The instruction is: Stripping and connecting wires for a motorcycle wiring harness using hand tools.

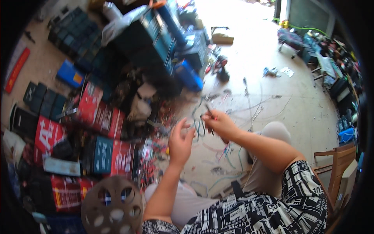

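Observation:
In front of me, my right hand (219,124) is closed on a thin dark object (208,107) with a bit of red beside the fingers. Its kind is too small and blurred to make out. My left hand (180,141) is raised just to the left, fingers loosely bent and apart, with nothing visible in it. Between the two hands, loops of dark green wire (200,128) show; whether they hang from my right hand or lie on the floor, I cannot tell.
Loose wires (230,154) are strewn over the concrete floor. Red and black boxes (117,156) and a brown disc with holes (113,204) crowd my left side. Dark cabinets (144,43) stand beyond. A red-black power tool (222,68) lies ahead; clutter and a wooden frame (333,167) are at right.

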A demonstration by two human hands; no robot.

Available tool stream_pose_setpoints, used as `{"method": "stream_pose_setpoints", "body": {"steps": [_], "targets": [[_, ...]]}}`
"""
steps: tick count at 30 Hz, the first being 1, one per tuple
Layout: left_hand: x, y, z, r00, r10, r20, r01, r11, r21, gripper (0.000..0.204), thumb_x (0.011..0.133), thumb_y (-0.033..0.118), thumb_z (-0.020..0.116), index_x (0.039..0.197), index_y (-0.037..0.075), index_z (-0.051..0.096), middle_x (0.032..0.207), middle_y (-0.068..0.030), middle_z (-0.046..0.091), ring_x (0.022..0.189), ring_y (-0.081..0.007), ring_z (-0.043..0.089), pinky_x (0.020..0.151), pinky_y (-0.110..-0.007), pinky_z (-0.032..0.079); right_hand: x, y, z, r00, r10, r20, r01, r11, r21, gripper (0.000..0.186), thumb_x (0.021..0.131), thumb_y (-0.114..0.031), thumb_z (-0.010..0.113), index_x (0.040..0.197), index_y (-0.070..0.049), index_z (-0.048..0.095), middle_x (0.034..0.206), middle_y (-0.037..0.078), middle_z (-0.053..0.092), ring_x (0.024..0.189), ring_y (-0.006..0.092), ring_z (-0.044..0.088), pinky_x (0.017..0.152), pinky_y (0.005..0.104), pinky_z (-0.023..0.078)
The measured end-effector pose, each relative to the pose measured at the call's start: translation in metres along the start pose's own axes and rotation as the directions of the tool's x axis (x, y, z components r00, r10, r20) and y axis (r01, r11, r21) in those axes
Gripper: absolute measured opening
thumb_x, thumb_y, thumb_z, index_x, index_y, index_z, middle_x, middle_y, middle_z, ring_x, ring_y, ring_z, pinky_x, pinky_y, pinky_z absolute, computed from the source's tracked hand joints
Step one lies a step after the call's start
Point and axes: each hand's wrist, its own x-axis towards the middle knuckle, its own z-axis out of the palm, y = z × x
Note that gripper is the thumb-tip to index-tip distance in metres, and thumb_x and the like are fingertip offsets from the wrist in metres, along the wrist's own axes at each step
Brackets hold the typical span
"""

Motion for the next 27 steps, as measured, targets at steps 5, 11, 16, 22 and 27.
{"method": "stream_pose_setpoints", "body": {"steps": [5,11,16,22,27], "targets": [[-0.011,0.006,-0.005,0.837,0.484,0.256,-0.546,0.707,0.450,0.049,0.074,0.014,0.071,0.120,0.006,0.055,0.119,-0.0134,0.053,0.118,-0.0319,0.047,0.098,-0.041,0.038,-0.001,0.011,-0.004,0.988,-0.108,-0.109,0.061,0.929,-0.366,0.030,0.084,-0.027,0.054,0.082,0.003,0.060,0.074,0.021,0.062,0.073,0.0385,0.061,0.067,0.0431,0.046],[-0.005,0.007,-0.007,0.741,0.447,0.501,-0.648,0.671,0.361,0.037,0.072,0.017,0.073,0.107,0.009,0.064,0.120,-0.0081,0.056,0.121,-0.0313,0.047,0.101,-0.042,0.037,-0.003,0.033,-0.015,0.972,0.230,-0.034,-0.233,0.964,-0.129,0.024,0.082,-0.020,0.051,0.071,0.000,0.058,0.055,0.011,0.054,0.047,0.0205,0.053,0.045,0.0351,0.042],[-0.005,0.000,-0.009,0.686,0.536,0.493,-0.706,0.653,0.273,0.024,0.074,0.005,0.069,0.097,0.006,0.064,0.111,-0.0096,0.060,0.112,-0.0320,0.054,0.095,-0.043,0.044,-0.005,0.036,-0.008,0.931,0.352,0.094,-0.332,0.926,-0.179,0.027,0.084,-0.021,0.053,0.069,0.000,0.057,0.055,0.005,0.048,0.047,0.0141,0.045,0.043,0.0308,0.035],[-0.007,-0.024,-0.009,0.858,0.423,0.290,-0.479,0.863,0.158,0.004,0.083,0.005,0.060,0.080,0.003,0.060,0.076,-0.0118,0.059,0.074,-0.0302,0.059,0.082,-0.039,0.049,-0.019,0.020,0.010,0.990,0.072,0.119,-0.024,0.931,-0.365,0.029,0.085,-0.025,0.054,0.082,0.003,0.060,0.068,0.017,0.059,0.061,0.0269,0.056,0.059,0.0380,0.043],[-0.002,-0.030,-0.005,0.948,0.289,0.131,-0.298,0.954,0.047,0.017,0.091,0.013,0.055,0.079,0.000,0.054,0.068,-0.0108,0.057,0.064,-0.0217,0.057,0.061,-0.033,0.045,-0.014,0.032,0.015,0.994,-0.025,0.105,0.064,0.923,-0.378,0.026,0.087,-0.025,0.052,0.088,0.000,0.059,0.079,0.023,0.060,0.075,0.0395,0.058,0.068,0.0434,0.045]]}}
